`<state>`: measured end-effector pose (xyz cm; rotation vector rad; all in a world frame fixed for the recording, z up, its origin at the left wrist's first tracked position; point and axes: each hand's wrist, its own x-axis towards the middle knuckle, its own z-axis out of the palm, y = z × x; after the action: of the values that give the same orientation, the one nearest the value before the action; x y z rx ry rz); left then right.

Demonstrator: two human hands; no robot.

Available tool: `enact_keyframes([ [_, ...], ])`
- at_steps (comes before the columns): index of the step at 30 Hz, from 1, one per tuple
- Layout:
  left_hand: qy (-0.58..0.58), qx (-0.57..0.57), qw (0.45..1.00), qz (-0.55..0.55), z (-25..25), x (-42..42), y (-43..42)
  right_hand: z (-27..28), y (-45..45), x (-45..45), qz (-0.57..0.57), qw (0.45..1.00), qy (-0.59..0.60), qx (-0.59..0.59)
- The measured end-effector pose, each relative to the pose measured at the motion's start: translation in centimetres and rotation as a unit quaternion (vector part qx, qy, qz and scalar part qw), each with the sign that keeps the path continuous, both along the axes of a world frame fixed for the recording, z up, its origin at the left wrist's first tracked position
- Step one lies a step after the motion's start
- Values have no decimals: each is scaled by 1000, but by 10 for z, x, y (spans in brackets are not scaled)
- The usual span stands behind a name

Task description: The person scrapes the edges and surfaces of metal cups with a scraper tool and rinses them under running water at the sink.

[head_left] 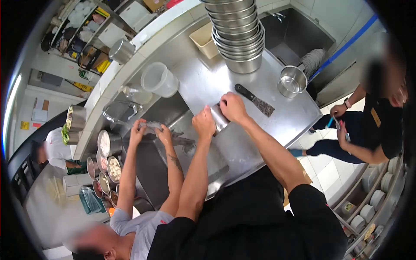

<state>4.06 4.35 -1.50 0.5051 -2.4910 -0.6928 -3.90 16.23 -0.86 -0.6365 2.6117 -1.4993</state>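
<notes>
STEP: apparently two-handed handling of shiny silver metal cylinder (221,120) | LOCATION: above grey steel counter (288,125), beside dark steel sink basin (151,180); contact unclear | LEFT HAND (204,123): fingers grasp cylinder's near-sink side | RIGHT HAND (234,107): fingers grasp opposite side | NEXT: likely requires steady, balanced grip.

A cylinder (222,120) is sitting between your left hand (203,123) and right hand (233,107); a sink (151,175) is lying left, 1 scraper (255,101) right, pots (239,43) beyond.
</notes>
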Motion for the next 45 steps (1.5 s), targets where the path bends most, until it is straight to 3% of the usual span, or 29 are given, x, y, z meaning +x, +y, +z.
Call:
enact_keyframes([
  [3,9,37,999,0,-1,2,6,10,-4,17,27,997,76,0],
  [8,59,31,998,14,-4,10,-5,-38,-1,-13,11,1000,7,-17],
  [10,75,141,987,-3,-8,16,-8,-48,2,-12,18,993,-112,-29],
  [17,101,193,976,-11,-12,23,-16,-12,-2,17,-19,999,21,-37],
  [21,66,121,990,-35,-8,15,-8,22,-10,34,-23,997,72,-2],
  [26,-75,-10,997,-12,23,-3,1,-18,5,3,-34,997,-15,-68],
  [29,-138,23,990,-29,31,-12,-6,-31,16,-4,-24,988,-123,-95],
  [30,-40,189,978,-75,24,-13,-16,-30,19,-6,-28,987,-123,-96],
  [31,57,349,928,-116,24,-12,-21,-28,24,-6,-39,984,-141,-99],
  [32,54,352,927,-118,22,-8,-23,-26,28,-6,-49,981,-159,-100],
  [35,31,213,975,-48,3,6,-24,-27,32,-9,-40,986,-150,-57],
  [38,-45,178,983,25,-1,10,-10,-24,27,-7,-24,996,-90,-11],
  [39,16,172,985,31,-4,7,-3,-22,24,-6,-18,999,-48,0],
  [44,29,76,996,23,3,-8,13,18,11,14,43,990,133,28],
  [45,39,30,999,6,2,-3,12,-2,11,3,17,994,103,14],
])
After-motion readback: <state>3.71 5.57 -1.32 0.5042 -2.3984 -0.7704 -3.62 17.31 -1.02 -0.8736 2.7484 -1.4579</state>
